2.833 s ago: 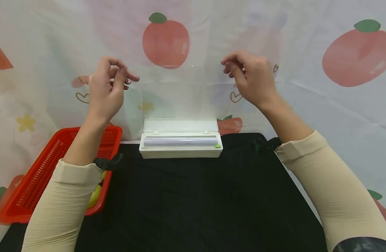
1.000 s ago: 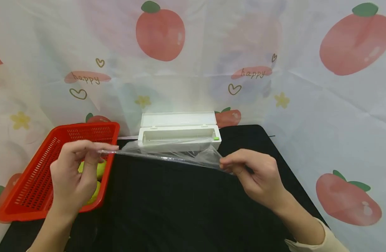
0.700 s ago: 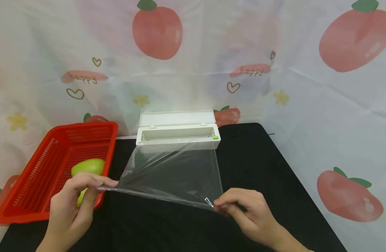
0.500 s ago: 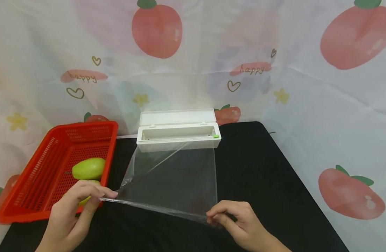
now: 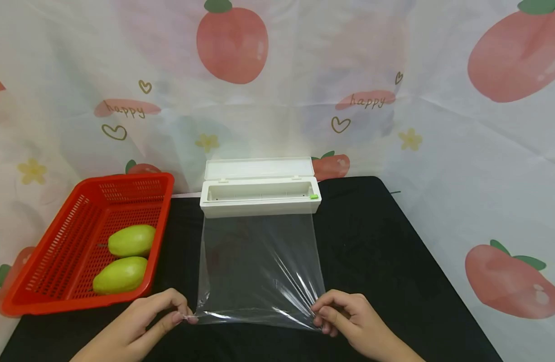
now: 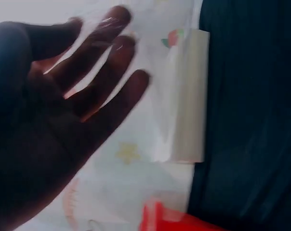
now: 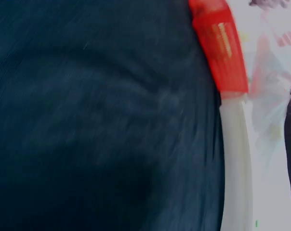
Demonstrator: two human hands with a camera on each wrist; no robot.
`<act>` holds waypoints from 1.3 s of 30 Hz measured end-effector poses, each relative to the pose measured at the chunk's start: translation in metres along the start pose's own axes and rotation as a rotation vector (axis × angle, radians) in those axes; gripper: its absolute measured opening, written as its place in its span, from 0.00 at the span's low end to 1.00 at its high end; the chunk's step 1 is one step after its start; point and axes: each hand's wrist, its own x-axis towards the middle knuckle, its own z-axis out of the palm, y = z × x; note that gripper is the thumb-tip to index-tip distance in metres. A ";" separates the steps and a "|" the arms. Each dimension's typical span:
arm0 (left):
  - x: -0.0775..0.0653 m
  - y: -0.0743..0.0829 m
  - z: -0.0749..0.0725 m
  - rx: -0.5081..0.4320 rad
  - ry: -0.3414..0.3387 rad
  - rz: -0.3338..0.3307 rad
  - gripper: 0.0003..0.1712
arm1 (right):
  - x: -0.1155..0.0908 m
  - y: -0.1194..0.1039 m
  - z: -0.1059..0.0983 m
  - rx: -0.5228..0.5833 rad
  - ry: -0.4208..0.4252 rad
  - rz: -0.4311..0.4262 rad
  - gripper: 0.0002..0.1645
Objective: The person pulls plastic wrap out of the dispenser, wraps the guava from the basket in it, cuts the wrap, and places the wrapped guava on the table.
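Observation:
A sheet of clear plastic wrap (image 5: 259, 266) spreads over the black tablecloth, from the front of a white dispenser box (image 5: 259, 207) toward me. My left hand (image 5: 152, 324) pinches its near left corner between thumb and index finger. The near right corner is pinched in my right hand (image 5: 349, 322), where the wrap gathers into shiny creases. The box's lid (image 5: 259, 168) stands raised at the back; a small green slider (image 5: 314, 196) sits at its right end. In the dark left wrist view, film glints at the fingertips of my left hand (image 6: 83, 86).
A red plastic basket (image 5: 84, 241) stands to the left, with two green pear-shaped fruits, one farther (image 5: 132, 240) and one nearer (image 5: 120, 275). Behind the table (image 5: 395, 281) hangs a fruit-patterned cloth (image 5: 277, 90).
Both hands have come down from high up, drawing the wrap from the box flat toward me. The left hand has moved right, off the basket's edge. The roll earlier seen in the box no longer shows.

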 end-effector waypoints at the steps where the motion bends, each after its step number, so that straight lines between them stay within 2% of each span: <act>1: 0.001 -0.004 0.001 -0.051 -0.053 -0.027 0.13 | -0.002 0.002 -0.002 -0.022 -0.001 0.004 0.16; 4: 0.002 -0.015 0.008 -0.150 -0.185 -0.100 0.08 | -0.007 0.006 -0.007 -0.113 -0.014 -0.010 0.16; 7: 0.000 -0.025 0.015 -0.211 -0.264 -0.149 0.08 | -0.011 0.010 -0.010 -0.209 -0.055 -0.020 0.15; 10: -0.003 -0.035 0.023 -0.240 -0.282 -0.145 0.08 | -0.013 0.013 -0.011 -0.304 -0.135 -0.024 0.15; 14: -0.007 -0.048 0.031 -0.233 -0.286 -0.108 0.06 | -0.013 0.019 -0.008 -0.415 -0.254 -0.009 0.12; 18: -0.010 -0.058 0.038 -0.205 -0.311 -0.154 0.04 | -0.013 0.023 -0.005 -0.466 -0.360 0.077 0.10; 21: -0.010 -0.063 0.044 -0.131 -0.324 -0.193 0.04 | -0.014 0.026 -0.001 -0.470 -0.418 0.149 0.10; 25: -0.010 -0.067 0.052 0.016 -0.309 -0.221 0.02 | -0.014 0.027 0.004 -0.533 -0.452 0.148 0.06; 27: -0.010 -0.069 0.056 0.108 -0.304 -0.223 0.02 | -0.014 0.027 0.007 -0.596 -0.453 0.107 0.06; 32: -0.007 -0.071 0.062 0.356 -0.288 -0.126 0.07 | -0.014 0.026 0.011 -0.703 -0.457 -0.018 0.06; 34: -0.004 -0.068 0.064 0.401 -0.290 -0.125 0.08 | -0.014 0.026 0.012 -0.728 -0.446 -0.050 0.06; 36: -0.001 -0.063 0.062 0.407 -0.300 -0.183 0.07 | -0.013 0.027 0.013 -0.762 -0.416 -0.079 0.05; 39: 0.004 -0.055 0.057 0.386 -0.263 -0.236 0.05 | -0.010 0.026 0.012 -0.737 -0.395 -0.036 0.03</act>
